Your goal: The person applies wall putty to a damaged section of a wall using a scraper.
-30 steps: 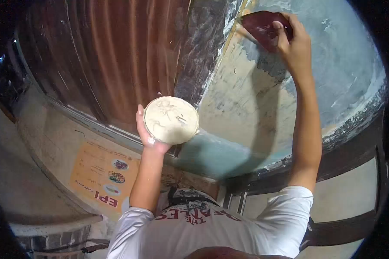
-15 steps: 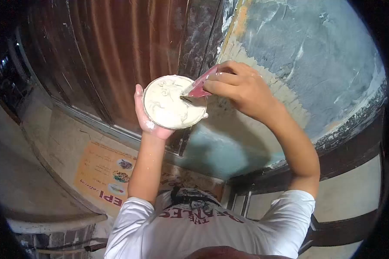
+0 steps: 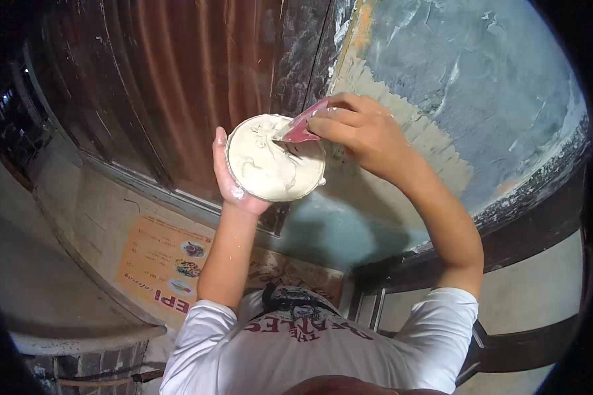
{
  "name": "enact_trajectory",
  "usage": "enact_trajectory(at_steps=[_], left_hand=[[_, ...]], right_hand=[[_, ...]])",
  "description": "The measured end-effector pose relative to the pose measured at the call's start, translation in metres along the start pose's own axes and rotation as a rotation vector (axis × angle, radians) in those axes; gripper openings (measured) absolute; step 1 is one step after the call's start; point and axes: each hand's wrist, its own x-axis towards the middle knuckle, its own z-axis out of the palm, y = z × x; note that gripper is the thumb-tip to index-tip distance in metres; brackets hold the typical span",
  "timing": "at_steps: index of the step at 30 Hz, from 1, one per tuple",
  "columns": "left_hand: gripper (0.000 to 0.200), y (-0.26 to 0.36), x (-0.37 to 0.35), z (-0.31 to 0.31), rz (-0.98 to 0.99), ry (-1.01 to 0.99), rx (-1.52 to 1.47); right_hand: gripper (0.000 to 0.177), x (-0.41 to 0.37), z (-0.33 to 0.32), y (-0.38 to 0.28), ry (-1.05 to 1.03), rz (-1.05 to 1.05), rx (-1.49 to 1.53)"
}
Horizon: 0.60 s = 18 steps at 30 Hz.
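Observation:
My left hand [image 3: 234, 191] supports a round tub [image 3: 244, 192] from below and the side, its thumb up along the rim. Thick off-white paste [image 3: 263, 161] fills the tub almost to the brim, with swirls and ridges on top. Between the fingers and thumb of my right hand [image 3: 362, 131] is a pink putty scraper [image 3: 301, 128], coated with paste. The scraper's lower edge dips into the paste near the far right part of the tub. White smears mark both hands.
Ahead on the right stands a wall [image 3: 474, 72], grey-blue with rough beige patches. A dark brown wooden door [image 3: 178, 72] rises at the left. An orange printed banner [image 3: 155, 257] lies on the floor at lower left, near a curved ledge [image 3: 85, 339].
The tub has shifted slightly right in my left hand. The scraper has moved a little left across the paste, whose surface swirls now look different.

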Motion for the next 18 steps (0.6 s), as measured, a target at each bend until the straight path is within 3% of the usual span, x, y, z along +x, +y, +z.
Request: enact_trajectory(at_steps=[8, 9, 18], left_hand=[[0.082, -0.007, -0.002, 0.004, -0.018, 0.063, 0.037], [0.083, -0.007, -0.002, 0.003, -0.028, 0.06, 0.042], [0.082, -0.008, -0.002, 0.005, -0.021, 0.011, 0.03]], right_hand=[[0.039, -0.004, -0.003, 0.005, 0.115, -0.003, -0.056], [0.033, -0.007, -0.002, 0.006, 0.086, 0.039, -0.084], [0.035, -0.012, -0.012, -0.001, 0.045, 0.053, -0.107]])
